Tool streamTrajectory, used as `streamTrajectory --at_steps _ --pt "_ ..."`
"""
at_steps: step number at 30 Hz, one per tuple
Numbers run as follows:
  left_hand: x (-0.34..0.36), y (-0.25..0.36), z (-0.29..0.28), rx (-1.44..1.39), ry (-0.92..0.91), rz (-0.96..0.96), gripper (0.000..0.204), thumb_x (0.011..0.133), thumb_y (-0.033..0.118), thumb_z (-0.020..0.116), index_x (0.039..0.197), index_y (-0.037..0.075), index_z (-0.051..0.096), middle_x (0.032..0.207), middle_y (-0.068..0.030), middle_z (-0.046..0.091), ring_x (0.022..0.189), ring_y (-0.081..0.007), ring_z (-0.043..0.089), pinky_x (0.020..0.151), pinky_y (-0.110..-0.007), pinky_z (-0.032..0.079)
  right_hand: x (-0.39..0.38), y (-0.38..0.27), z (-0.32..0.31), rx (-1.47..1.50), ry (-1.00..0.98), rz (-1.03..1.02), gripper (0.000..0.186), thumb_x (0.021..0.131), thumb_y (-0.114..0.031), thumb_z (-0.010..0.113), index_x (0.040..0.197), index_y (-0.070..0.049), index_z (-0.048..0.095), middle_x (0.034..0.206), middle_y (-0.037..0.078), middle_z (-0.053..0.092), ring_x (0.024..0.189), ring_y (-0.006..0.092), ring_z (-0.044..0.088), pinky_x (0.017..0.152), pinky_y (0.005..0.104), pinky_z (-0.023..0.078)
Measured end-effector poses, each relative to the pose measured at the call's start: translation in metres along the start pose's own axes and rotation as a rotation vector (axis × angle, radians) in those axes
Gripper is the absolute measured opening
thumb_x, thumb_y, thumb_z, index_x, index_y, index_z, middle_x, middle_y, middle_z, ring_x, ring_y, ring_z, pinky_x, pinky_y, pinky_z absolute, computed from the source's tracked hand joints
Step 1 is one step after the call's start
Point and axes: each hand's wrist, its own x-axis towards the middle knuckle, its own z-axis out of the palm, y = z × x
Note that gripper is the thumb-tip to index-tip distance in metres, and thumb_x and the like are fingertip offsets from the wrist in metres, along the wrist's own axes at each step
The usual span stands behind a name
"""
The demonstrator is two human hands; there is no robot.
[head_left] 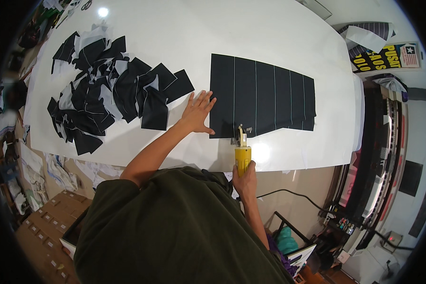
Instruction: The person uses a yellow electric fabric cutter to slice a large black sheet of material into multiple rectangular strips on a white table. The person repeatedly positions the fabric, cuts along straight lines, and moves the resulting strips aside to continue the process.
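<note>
My right hand [245, 180] grips the yellow body of an electric fabric cutter [243, 158]. The cutter's metal head meets the near edge of a black fabric panel [281, 97], close to the first of several pale lines that run across it. At the panel's left edge my left hand [197, 112] lies flat with fingers spread, the fingertips and thumb touching the cloth. Left of that hand is a loose heap of cut black fabric pieces [128, 90], some turned to show a pale grey-white side.
All this lies on a white table [175, 35]; scissors [86, 5] rest at its far left edge. A black cable [291, 191] hangs on the right, near a long dark machine [369, 165]. Brown cartons [49, 232] stand at lower left, and cloth scraps [59, 173] lie below the table.
</note>
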Motion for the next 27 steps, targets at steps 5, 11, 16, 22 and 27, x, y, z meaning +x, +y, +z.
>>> streamTrajectory --at_steps 5,11,16,22,27 --pt "0.0 0.0 0.001 -0.018 0.021 0.009 0.136 0.066 0.08 0.078 0.167 0.009 0.022 0.174 -0.0197 0.013 0.162 -0.0382 0.008 0.128 -0.063 0.004 0.02 -0.005 0.001 0.009 -0.008 -0.008 0.047 0.093 -0.023 0.074 0.118 0.006 0.045 0.101 0.035 0.063 0.093 0.0555 0.064 0.078 0.0572 0.053" --pt "-0.001 -0.001 0.006 -0.031 0.066 0.013 0.137 0.065 0.081 0.077 0.167 0.008 0.023 0.174 -0.0191 0.013 0.162 -0.0377 0.008 0.128 -0.064 0.004 0.053 -0.019 0.002 0.001 -0.02 0.018 0.047 0.093 -0.022 0.073 0.118 0.006 0.045 0.102 0.036 0.064 0.094 0.0557 0.065 0.08 0.0574 0.053" --pt "-0.001 -0.003 0.011 -0.043 0.094 0.007 0.137 0.064 0.08 0.079 0.166 0.008 0.025 0.174 -0.018 0.015 0.162 -0.0368 0.009 0.127 -0.065 0.003 0.087 -0.033 0.005 -0.025 0.052 -0.043 0.047 0.093 -0.024 0.073 0.114 0.006 0.044 0.098 0.04 0.067 0.093 0.0586 0.066 0.079 0.0579 0.056" --pt "-0.003 -0.004 0.013 -0.062 0.145 0.016 0.136 0.061 0.078 0.082 0.165 0.008 0.03 0.173 -0.0183 0.019 0.161 -0.0375 0.013 0.127 -0.065 0.005 0.124 -0.051 0.003 -0.04 0.017 -0.042 0.048 0.093 -0.028 0.073 0.112 0.005 0.042 0.096 0.039 0.068 0.089 0.0577 0.068 0.077 0.0587 0.056" --pt "-0.004 -0.001 0.009 -0.064 0.15 0.014 0.136 0.06 0.078 0.082 0.165 0.008 0.03 0.173 -0.0182 0.019 0.161 -0.0377 0.013 0.127 -0.065 0.007 0.153 -0.06 0.004 -0.071 0.047 -0.073 0.049 0.093 -0.03 0.073 0.111 0.004 0.042 0.096 0.039 0.068 0.089 0.0564 0.069 0.077 0.0583 0.057"
